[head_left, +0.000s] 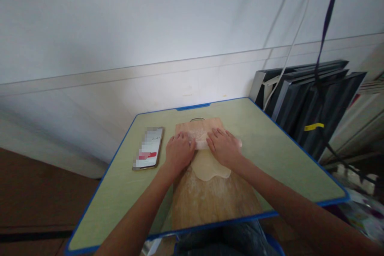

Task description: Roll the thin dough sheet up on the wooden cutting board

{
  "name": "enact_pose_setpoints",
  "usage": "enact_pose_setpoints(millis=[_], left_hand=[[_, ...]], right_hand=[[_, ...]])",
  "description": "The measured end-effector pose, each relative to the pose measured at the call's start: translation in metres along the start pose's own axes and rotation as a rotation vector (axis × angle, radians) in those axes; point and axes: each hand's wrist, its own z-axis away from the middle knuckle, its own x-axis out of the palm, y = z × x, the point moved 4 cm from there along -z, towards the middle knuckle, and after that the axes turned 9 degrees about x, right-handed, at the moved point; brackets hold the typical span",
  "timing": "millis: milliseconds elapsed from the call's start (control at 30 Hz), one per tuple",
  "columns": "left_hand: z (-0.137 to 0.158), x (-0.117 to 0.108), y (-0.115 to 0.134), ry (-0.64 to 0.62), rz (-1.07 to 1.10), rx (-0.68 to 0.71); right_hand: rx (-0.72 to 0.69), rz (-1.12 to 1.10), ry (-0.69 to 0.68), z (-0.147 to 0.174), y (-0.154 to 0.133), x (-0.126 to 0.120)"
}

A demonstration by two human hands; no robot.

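A sheet of pale dough [210, 168] with a wavy near edge lies on a floured wooden cutting board [210, 204]. Across its far part rests a light rolling pin [201, 144], partly covered by my hands. My left hand [180, 150] is over the pin's left end, with its fingers curved forward. Over the right part lies my right hand [223, 146], fingers bent across the pin, whose tip shows just beyond it. Flour whitens the board around the dough. My palms hide their contact with the pin.
The board stands on a light green table with a blue edge [193, 107]. Left of the board lies a phone [150, 148] with its screen lit. Dark flat panels [315, 104] lean at the right by the wall, with a dark strap [327, 20] hanging before them.
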Motion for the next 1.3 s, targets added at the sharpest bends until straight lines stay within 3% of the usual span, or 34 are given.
enact_pose_setpoints(millis=[200,633,900,1100,1300], left_hand=[[0.010,0.003,0.003,0.016,-0.017,-0.015],[-0.069,0.024,-0.026,-0.033,0.091,-0.094],[-0.102,0.036,-0.040,-0.134,0.118,-0.103],[-0.108,0.037,-0.044,-0.142,0.118,-0.146],[-0.094,0.033,-0.041,-0.100,0.092,-0.203]], right_hand=[[-0.022,-0.016,-0.023,0.013,0.003,0.001],[0.029,-0.013,-0.068,-0.074,0.012,0.006],[0.091,-0.023,-0.113,-0.103,0.017,0.013],[0.120,-0.012,-0.099,-0.112,0.019,0.014],[0.126,-0.017,-0.072,-0.095,0.019,0.013]])
